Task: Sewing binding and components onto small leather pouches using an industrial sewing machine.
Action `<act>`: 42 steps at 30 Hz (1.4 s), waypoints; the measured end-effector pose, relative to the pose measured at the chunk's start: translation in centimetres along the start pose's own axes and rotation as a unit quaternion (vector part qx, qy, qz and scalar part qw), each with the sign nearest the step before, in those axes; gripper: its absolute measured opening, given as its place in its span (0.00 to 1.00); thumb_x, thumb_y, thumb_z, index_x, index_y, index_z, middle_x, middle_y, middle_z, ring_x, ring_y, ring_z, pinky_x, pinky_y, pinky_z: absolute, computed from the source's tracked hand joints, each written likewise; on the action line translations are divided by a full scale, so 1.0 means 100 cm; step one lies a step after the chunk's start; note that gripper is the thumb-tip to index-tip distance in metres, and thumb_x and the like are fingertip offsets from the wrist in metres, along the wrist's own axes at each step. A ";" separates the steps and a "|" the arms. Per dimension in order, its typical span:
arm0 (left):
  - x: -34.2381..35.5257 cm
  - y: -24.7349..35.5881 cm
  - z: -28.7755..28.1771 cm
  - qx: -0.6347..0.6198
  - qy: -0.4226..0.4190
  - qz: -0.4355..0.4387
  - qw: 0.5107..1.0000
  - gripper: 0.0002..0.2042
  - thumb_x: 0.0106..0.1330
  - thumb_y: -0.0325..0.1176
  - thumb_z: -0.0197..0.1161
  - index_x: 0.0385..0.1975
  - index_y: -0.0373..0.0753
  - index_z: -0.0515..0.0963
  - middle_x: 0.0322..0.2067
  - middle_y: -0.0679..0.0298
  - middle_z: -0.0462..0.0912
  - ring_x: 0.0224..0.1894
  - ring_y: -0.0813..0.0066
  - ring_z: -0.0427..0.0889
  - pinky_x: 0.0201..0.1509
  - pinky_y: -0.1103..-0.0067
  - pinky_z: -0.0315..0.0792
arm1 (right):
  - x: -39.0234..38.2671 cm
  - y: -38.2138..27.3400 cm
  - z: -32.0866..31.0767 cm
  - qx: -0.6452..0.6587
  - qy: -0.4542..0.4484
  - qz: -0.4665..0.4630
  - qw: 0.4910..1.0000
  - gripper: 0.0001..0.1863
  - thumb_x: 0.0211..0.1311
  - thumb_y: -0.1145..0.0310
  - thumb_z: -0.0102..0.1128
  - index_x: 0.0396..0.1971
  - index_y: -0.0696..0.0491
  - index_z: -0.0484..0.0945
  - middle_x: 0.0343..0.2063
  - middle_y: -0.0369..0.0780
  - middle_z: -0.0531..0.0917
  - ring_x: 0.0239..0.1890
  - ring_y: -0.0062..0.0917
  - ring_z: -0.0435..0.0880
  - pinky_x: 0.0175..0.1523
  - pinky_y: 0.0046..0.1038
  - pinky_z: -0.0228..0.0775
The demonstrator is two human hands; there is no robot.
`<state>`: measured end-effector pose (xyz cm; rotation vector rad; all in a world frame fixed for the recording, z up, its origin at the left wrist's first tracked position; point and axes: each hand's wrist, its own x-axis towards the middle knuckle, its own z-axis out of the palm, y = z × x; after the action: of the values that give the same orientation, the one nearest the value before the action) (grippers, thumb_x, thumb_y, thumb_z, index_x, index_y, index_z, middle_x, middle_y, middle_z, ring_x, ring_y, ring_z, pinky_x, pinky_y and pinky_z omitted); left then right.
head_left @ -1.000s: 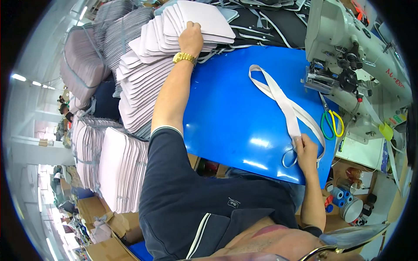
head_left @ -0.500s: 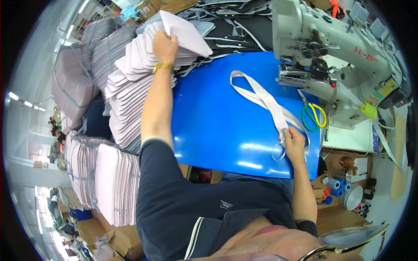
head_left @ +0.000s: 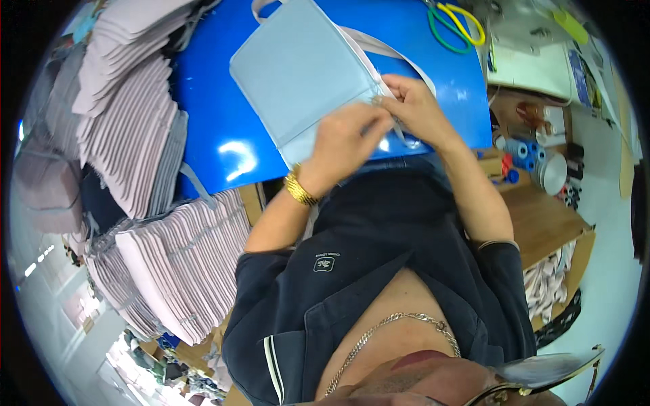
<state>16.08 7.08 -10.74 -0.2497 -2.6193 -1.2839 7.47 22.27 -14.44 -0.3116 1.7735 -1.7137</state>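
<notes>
A light blue padded piece (head_left: 298, 74) with a pale underside lies tilted on the blue board (head_left: 217, 108). My right hand (head_left: 409, 111) pinches its right edge near the lower end, where a pale strap (head_left: 420, 78) runs out behind it. My left hand (head_left: 349, 139), slightly blurred and wearing a gold watch, is curled over the piece's lower part beside my right fingers; what its fingertips hold, if anything, is hard to make out. Green-and-yellow scissors (head_left: 451, 37) lie at the board's top right.
Stacks of pale pieces (head_left: 128, 128) crowd the board's left, with tied bundles (head_left: 172, 271) below. Part of the sewing machine base (head_left: 521, 34) shows at top right, above a shelf of thread spools (head_left: 525, 155) and a carton of scraps (head_left: 548, 284).
My left hand has left the stack and come down to my right hand, and a light blue piece now lies over the strap. The view has tilted, moving the board upward.
</notes>
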 end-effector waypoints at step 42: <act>0.079 -0.053 -0.062 -0.015 -0.343 0.111 0.933 0.10 0.66 0.36 0.64 0.35 0.35 0.83 0.30 0.62 0.83 0.29 0.77 0.77 0.35 0.80 0.72 | -0.030 -0.021 0.015 -0.157 -0.044 -0.075 0.984 0.15 0.67 0.60 0.59 0.41 0.58 0.82 0.20 0.36 0.78 0.24 0.17 0.72 0.31 0.25 0.65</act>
<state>7.92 -0.57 -8.98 -1.1532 -2.9793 -1.3263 10.10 22.58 -11.46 -0.6618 1.9956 -1.4902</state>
